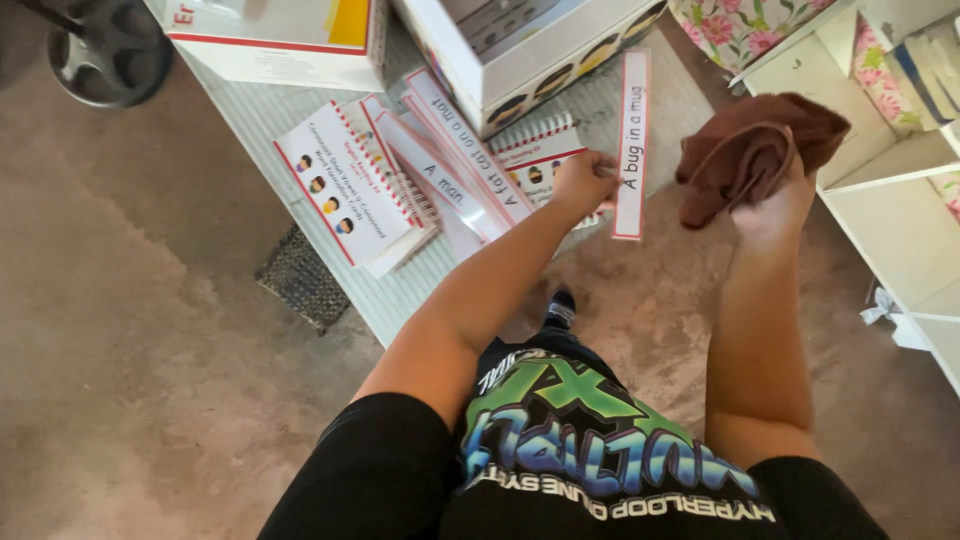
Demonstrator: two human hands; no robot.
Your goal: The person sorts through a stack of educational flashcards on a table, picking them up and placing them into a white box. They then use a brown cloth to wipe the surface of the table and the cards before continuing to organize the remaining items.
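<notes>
Strip card [632,145], long, narrow, white with a red border and one line of print, stands nearly vertical in the head view, its lower end just past the edge of the pale ribbed surface [400,290] and over the bare concrete floor [150,330]. Left hand [583,182] grasps the card at its left edge, fingers curled, thumb side toward the card; the grip sits about two-thirds down the strip. Left forearm runs up from 7 o'clock, elbow bent, wrist straight. Right hand [775,205] is raised at 3 o'clock from the card, clear of it, clenched around a bunched brown cloth [755,150]; the cloth spills over the top of the fist toward 12 o'clock, and a fold hangs at the 9 o'clock side. Right forearm rises almost vertical from 6 o'clock. At 9 o'clock from the left hand lie more strip cards [460,150], fanned and overlapping, slanting toward 11 o'clock, and beyond them spiral-bound booklets [345,185] with small round pictures on the cover. White box [530,50] sits at 12 o'clock from the fan; a second box [280,35] at 10 o'clock. White shelf unit [900,190] stands at 3 o'clock from the right hand. Dark mesh mat [300,275] lies on the floor at 8 o'clock, against the surface edge.
</notes>
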